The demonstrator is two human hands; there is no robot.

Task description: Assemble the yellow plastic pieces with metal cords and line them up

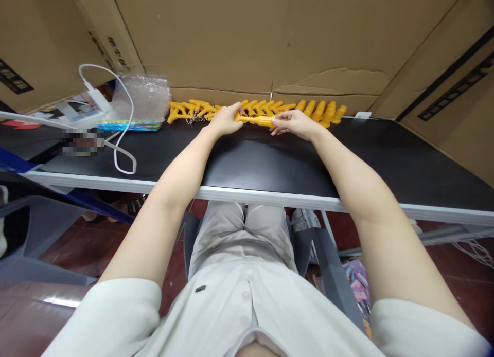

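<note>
Between my two hands a yellow plastic piece (264, 121) lies lengthwise, thin and ridged at its left part, thicker at the right. My left hand (227, 120) is closed around its left end. The fingertips of my right hand (294, 123) pinch the thicker right end. Behind my hands a row of yellow forked pieces (259, 107) lines the back of the table. To the right of them stand several ridged yellow pieces (321, 111). Left of my left hand lie more yellow forked pieces (189, 109) with small dark-and-white bits (196, 118) among them.
The black table (266, 164) has a metal front edge (270, 196). Cardboard (239, 38) walls its back and sides. At left are a white cable (133, 105), a clear plastic bag (142, 97) and colourful flat packs (131, 125). A small white piece (363, 115) lies at back right.
</note>
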